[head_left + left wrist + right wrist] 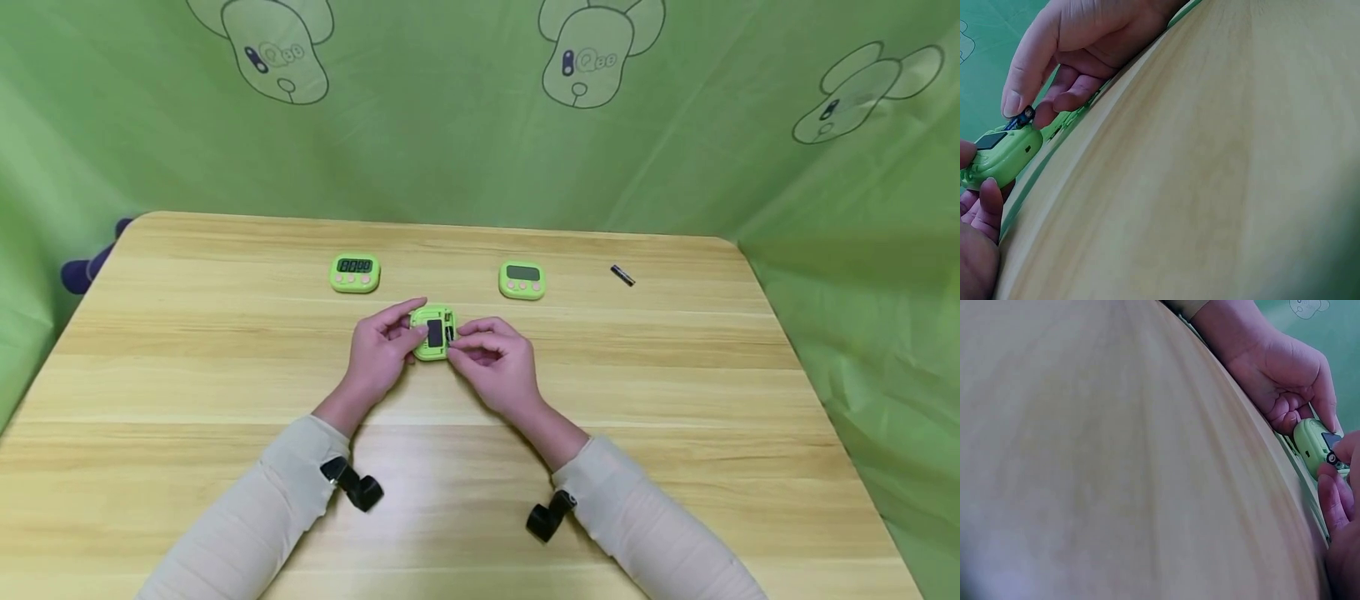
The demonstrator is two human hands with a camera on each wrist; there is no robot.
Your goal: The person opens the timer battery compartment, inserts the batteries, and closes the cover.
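Observation:
A green digital timer [431,352] is held back side up over the table, its battery slot uncovered and a dark rectangle on its back. My left hand [377,348] grips it from the left, thumb on the back and fingers around the edge. From the other side, my right hand [501,358] pinches a small battery [1024,117] between thumb and fingers at the slot. The end of this battery [1332,458] sticks up out of the timer in the right wrist view. Part of the slot is hidden by the right fingertips.
Farther back on the wooden table [225,333] lie two more green timers: the left timer [355,279] shows digits, while the right timer [522,287] has a blank screen. A loose battery [622,275] lies at the back right. Green curtain [450,150] hangs behind the table.

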